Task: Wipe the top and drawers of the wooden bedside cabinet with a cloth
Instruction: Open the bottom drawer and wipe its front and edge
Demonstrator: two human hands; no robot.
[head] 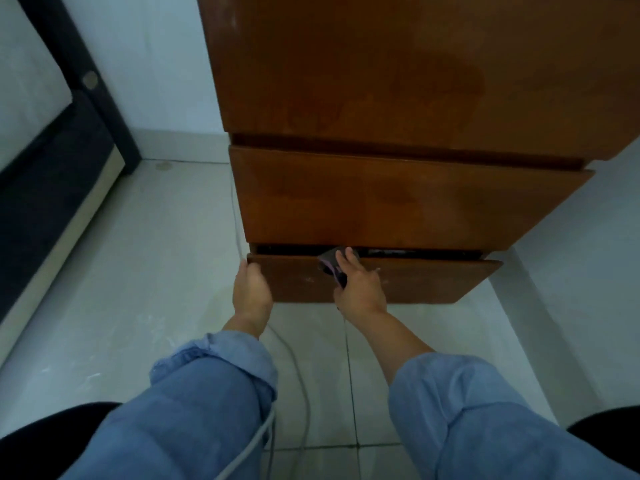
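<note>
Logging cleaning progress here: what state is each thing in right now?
Lower drawer: pulled slightly open.
Upper drawer: closed.
Cloth: pressed on the lower drawer's front, at its top edge.
Right hand: holds the cloth.
Left hand: grips the lower drawer's left end.

One cabinet [398, 81], two drawers [408, 199] [415, 282], one cloth [332, 263], two hands [251, 289] [360, 285].

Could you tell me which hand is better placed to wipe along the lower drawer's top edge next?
The right hand: it already holds the cloth on that edge of the lower drawer, while the left hand grips the drawer's left corner.
</note>
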